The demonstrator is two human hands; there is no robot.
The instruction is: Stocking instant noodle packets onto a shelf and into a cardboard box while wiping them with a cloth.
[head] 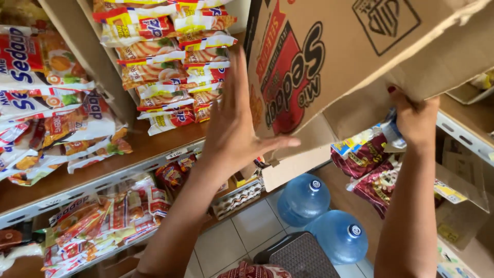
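Cardboard box raised; left hand flat, fingers spread against side; right hand gripping bottom flap; noodle packets on shelf.

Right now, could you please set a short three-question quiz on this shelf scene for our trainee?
1. True or false: the left hand lies flat and open against the cardboard box.
2. What does the right hand grip? A) a water bottle B) the box's lower flap C) a noodle packet
3. Fill in: two blue ____ stand on the tiled floor.

Key: 1 true; 2 B; 3 water bottles.
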